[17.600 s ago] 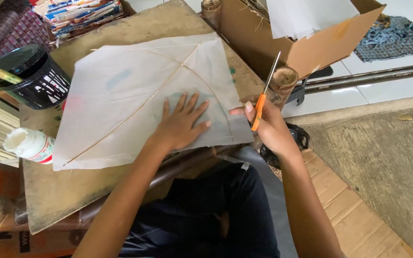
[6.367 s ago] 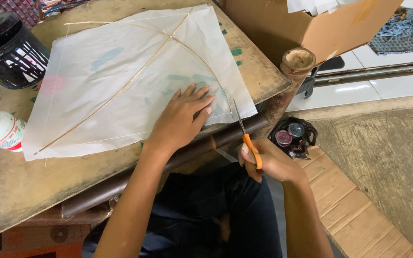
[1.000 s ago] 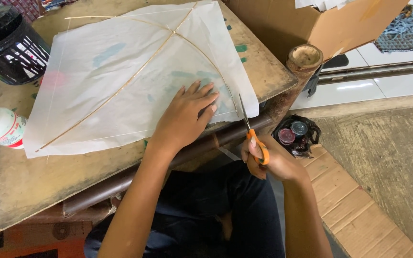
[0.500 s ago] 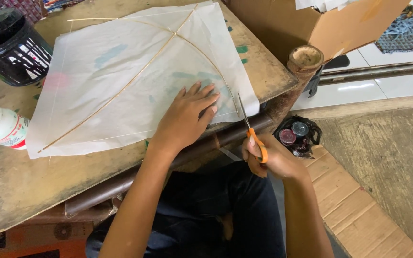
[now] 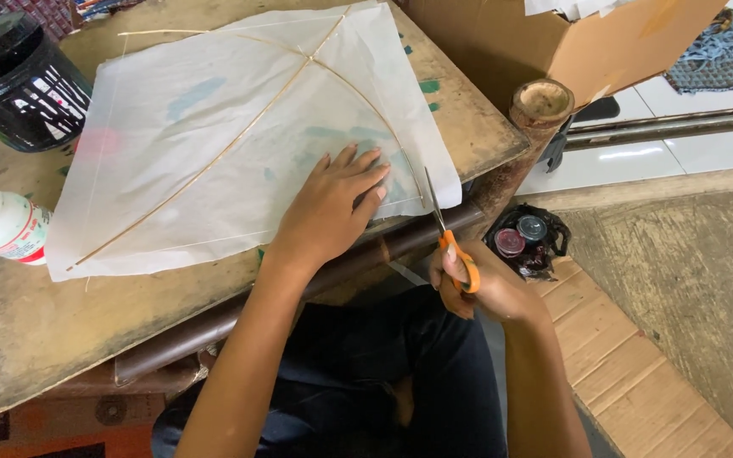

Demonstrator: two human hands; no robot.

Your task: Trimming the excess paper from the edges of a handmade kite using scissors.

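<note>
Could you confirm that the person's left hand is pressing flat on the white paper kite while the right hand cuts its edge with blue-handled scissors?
Nearly right, but the scissors have orange handles, not blue, as the head view shows. The left hand does press flat on the white paper kite, and the right hand holds the scissors at its edge.
</note>
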